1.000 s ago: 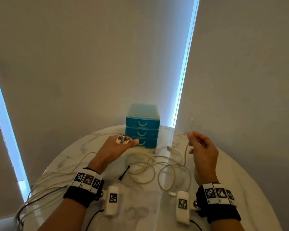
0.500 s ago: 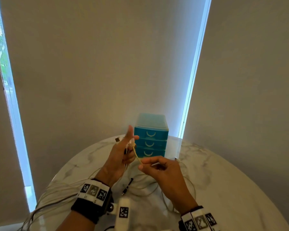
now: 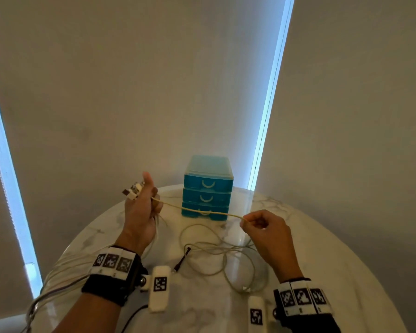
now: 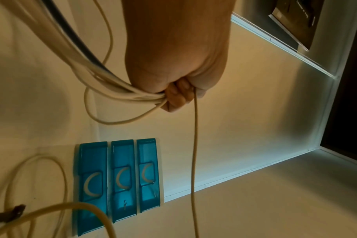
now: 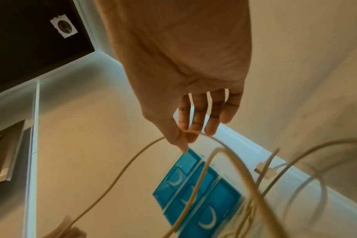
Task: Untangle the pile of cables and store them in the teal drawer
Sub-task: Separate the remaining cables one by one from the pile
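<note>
From above, a left hand [image 3: 139, 213] grips bunched cables and connectors left of the teal drawer unit [image 3: 207, 187], while a right hand [image 3: 265, 230] pinches a taut beige cable [image 3: 197, 209] crossing its closed bottom drawer. Loose loops [image 3: 222, 263] lie on the marble table [image 3: 322, 260] nearer than the unit. The left wrist view shows fingers [image 4: 176, 96] curled around several cords. The right wrist view shows thumb and forefinger nipping the strand, the other fingers [image 5: 214, 119] loose.

Round white marble table [image 3: 322, 272]. Teal drawer unit [image 3: 207, 188] sits at its far edge, all three drawers closed. Loose loops of pale cables [image 3: 226, 260] lie mid-table, dark plug [image 3: 181, 261] beside them.
</note>
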Motion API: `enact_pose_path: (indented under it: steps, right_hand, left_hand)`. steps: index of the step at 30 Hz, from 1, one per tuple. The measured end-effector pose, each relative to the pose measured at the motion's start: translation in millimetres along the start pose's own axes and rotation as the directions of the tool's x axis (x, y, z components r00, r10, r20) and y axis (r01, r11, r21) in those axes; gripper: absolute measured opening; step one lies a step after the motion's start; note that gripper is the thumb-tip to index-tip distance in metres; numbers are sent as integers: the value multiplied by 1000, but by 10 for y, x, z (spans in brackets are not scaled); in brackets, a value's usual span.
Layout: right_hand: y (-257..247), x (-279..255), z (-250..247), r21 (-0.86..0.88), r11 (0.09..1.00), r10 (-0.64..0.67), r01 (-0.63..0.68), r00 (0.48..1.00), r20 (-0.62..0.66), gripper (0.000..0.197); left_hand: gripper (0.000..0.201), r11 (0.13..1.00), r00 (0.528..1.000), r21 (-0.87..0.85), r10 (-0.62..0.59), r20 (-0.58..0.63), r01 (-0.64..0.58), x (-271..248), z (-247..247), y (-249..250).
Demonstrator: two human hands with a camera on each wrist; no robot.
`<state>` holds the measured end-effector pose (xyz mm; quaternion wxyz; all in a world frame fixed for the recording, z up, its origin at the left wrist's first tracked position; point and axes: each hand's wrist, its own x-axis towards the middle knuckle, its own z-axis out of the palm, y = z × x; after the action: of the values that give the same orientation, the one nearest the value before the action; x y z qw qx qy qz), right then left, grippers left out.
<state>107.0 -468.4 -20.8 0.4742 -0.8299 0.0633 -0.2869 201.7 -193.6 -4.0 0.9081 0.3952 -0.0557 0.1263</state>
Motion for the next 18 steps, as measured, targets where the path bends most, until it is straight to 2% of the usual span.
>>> enact_pose_path:
  steps: [3, 7, 10, 12, 14, 15, 17, 18]
  right_hand:
    - [73, 12, -42, -15, 997, 75, -75, 997, -7, 21]
    - [68, -21, -16, 39, 986, 155, -160, 982, 105, 41]
    - [-37, 9, -44, 171, 984, 67, -56, 996, -55, 26]
    - [-63, 34, -13, 281, 959, 67, -42, 995, -80, 15]
    - [-55, 5, 33, 364, 926, 103, -98, 995, 4, 21]
    - [-52, 3, 29, 408, 907, 109, -100, 994, 0, 26]
    - [-101, 41, -54, 530, 848, 55, 6, 994, -99, 35]
    - [-131, 74, -97, 631, 774, 37, 53, 991, -129, 37]
  left_hand:
    - [41, 1000, 1000, 1, -4, -26, 4, -4, -4, -25]
    - [34, 1000, 998, -6, -16, -56, 16, -3, 5, -27]
    - [28, 999, 999, -23, -44, -25, 43, -9, 16, -32]
    - [26, 996, 998, -55, -65, 1, 65, -21, 19, -32]
    - [22, 995, 997, -71, -70, 33, 72, -25, 6, -15]
    - [23, 995, 996, -67, -73, 56, 77, -25, -2, -4]
    - [27, 994, 991, -56, -87, 102, 93, -9, -17, 11]
    - [28, 994, 989, -55, -92, 117, 99, 3, -20, 15]
